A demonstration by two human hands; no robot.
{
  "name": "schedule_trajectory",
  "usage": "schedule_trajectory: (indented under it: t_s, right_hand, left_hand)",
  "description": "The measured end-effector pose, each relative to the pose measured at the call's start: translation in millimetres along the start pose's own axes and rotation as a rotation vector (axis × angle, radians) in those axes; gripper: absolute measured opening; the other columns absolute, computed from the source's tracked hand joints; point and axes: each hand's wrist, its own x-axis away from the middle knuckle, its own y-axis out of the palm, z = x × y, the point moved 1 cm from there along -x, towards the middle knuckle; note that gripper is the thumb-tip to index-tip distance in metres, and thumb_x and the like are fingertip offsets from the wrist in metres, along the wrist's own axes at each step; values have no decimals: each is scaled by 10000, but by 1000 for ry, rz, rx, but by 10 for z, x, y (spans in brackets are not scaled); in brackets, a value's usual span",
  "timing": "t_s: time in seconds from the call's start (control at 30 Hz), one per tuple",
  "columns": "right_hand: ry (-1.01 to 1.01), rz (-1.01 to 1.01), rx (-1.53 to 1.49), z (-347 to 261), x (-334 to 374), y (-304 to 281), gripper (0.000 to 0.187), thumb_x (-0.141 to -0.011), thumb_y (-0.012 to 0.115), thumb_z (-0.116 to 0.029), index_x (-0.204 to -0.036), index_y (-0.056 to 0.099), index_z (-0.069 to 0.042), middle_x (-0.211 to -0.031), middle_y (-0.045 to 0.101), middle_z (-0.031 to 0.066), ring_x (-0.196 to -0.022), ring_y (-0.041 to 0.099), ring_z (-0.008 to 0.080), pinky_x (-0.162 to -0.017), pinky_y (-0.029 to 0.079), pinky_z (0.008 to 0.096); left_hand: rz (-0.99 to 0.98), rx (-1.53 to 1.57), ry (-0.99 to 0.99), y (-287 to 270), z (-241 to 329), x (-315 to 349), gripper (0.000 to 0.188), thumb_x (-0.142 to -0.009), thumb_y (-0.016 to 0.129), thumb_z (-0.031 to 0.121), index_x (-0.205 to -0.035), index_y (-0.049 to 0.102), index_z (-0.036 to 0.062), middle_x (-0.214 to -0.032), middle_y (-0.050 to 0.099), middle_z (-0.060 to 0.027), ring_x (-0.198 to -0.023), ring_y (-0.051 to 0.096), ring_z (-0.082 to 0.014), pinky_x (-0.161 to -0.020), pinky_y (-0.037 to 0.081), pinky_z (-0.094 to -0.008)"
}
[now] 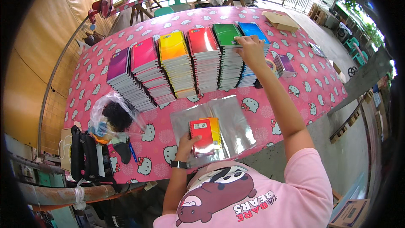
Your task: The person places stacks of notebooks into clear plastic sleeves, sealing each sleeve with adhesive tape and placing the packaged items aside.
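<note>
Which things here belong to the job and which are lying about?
Likely in use:
red rectangular spiral notebook
yellow rectangular spiral notebook
six multicoloured spiral notebook stacks
clear plastic sheets

Likely lying about:
slim blue pen
black strapped bag
tan cardboard box

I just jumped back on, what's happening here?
A person's left hand holds a red notebook overlapping a yellow one, over clear plastic on the table. The right hand reaches forward, fingertips at the top of the green notebook stack, one of six coloured stacks in a row.
</note>
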Motion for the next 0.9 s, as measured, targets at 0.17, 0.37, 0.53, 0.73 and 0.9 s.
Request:
schedule_trajectory:
  t_s: [0.17, 0.37, 0.53, 0.73, 0.9]
  right_hand:
    - [-84, 139, -28, 96, 26, 83, 309, -674, 717, -239, -973, 650, -198, -903, 641, -48, -921, 513, 170, -813, 329, 400]
    - [-194, 48, -127, 293, -120, 50, 193, -681, 710, -247, -867, 679, -205, -802, 631, -48, -866, 518, 146, -819, 321, 386]
    - [-44, 11, -516, 613, -335, 66, 204, -773, 661, -228, -930, 667, -98, -840, 632, 82, -842, 554, 244, -738, 438, 375]
    - [133, 351, -798, 212, -448, -657, 263, -827, 606, -184, -1044, 617, -35, -892, 632, 90, -864, 573, 171, -732, 454, 295]
    - [-157, -737, -1625, -159, 226, -727, 311, -842, 556, -115, -1138, 552, -20, -1019, 604, 115, -951, 563, 161, -830, 445, 304]
  left_hand:
    - [0, 9, -23, 6, 31, 26, 446, -752, 711, 125, -1100, 494, -49, -1023, 605, -124, -881, 603, -190, -782, 495, -309]
    - [22, 48, -47, -3, 30, 33, 487, -751, 712, 132, -1138, 482, -54, -1045, 600, -136, -924, 592, -195, -814, 477, -305]
    - [-41, 62, -24, 19, 9, -5, 460, -758, 699, 120, -1128, 487, -51, -1058, 597, -136, -916, 597, -188, -801, 487, -308]
    - [10, 25, -17, -70, -45, -21, 452, -746, 715, 120, -1108, 505, -50, -1039, 607, -132, -909, 597, -182, -796, 484, -298]
    - [-13, 34, -24, -13, -1, -20, 451, -741, 724, 133, -1096, 509, -42, -1020, 610, -128, -898, 600, -179, -791, 485, -295]
